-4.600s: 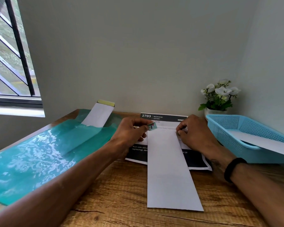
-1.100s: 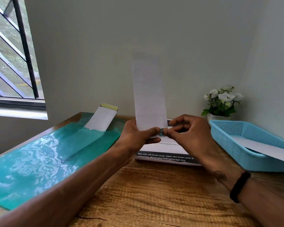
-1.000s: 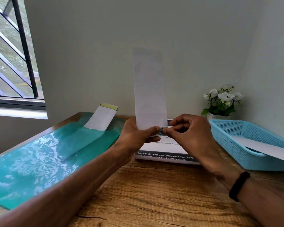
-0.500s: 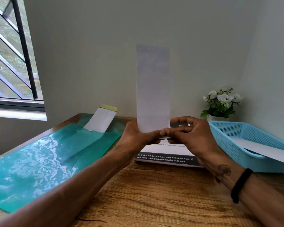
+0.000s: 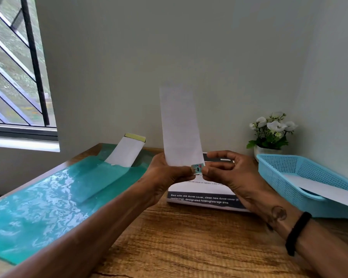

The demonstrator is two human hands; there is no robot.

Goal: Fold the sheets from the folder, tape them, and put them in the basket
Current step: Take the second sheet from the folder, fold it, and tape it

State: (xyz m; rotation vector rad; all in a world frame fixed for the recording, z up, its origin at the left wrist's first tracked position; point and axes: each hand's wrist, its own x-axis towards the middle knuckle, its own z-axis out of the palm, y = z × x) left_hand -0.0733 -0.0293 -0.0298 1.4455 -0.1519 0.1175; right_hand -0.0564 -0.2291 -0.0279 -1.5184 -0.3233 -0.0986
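1. The person holds a folded sheet (image 5: 180,125) upright above the wooden table (image 5: 189,243), its long body rising in front of the plain wall, so the bottom edge sits right at the fingers where the work is.
2. The left hand (image 5: 165,173) is closed on the sheet's lower edge, thumb in front and fingers behind; I judge it is there to steady the paper and keep the folds together.
3. The right hand (image 5: 227,171) pinches a small patterned piece of tape (image 5: 197,169) at the sheet's lower right corner. It looks like the tape is being wrapped over the edge to seal the fold, though I cannot tell how much is already stuck.
4. Below the hands lies a printed card (image 5: 205,197) flat on the table, apparently just a working surface.
5. To the left, the green folder (image 5: 48,201) lies open with another white sheet (image 5: 127,151) poking out of its far end, so more sheets seem to be waiting.
6. To the right, the blue basket (image 5: 285,169) holds one folded sheet (image 5: 325,189) hanging over its near rim. It stands close to the right hand, handy for dropping this one in once taped.
7. A small pot of white flowers (image 5: 271,131) stands behind the basket, out of the way.
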